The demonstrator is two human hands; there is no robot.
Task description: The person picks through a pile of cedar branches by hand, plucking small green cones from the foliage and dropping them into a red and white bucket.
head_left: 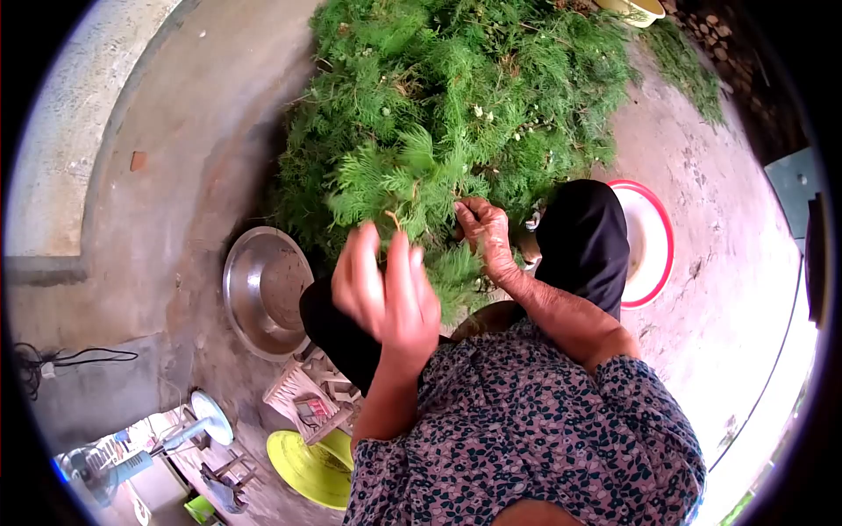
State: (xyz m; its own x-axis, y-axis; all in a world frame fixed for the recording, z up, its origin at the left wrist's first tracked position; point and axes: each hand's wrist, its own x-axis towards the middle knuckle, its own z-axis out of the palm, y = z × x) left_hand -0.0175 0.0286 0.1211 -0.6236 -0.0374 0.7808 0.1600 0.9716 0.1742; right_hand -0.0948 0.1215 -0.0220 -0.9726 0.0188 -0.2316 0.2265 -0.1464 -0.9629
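A large heap of green conifer branches (465,96) fills the top middle. My left hand (386,285) is raised in front of a leafy sprig (395,184), its fingers apart and slightly blurred; I see nothing held in it. At the heap's lower edge, my right hand (484,232) has its thumb and index finger pinched together beside the greenery. What lies between those fingertips is too small to make out. Some loose green foliage (456,276) hangs between my two hands, above my lap.
A metal basin (241,298) stands left of my knees, and a red-rimmed white basin (668,250) to the right. Lower left are a yellow-green lid-like object (307,469), a small wooden stool (298,399) and a fan (210,417). A yellow basin (645,10) sits at the top.
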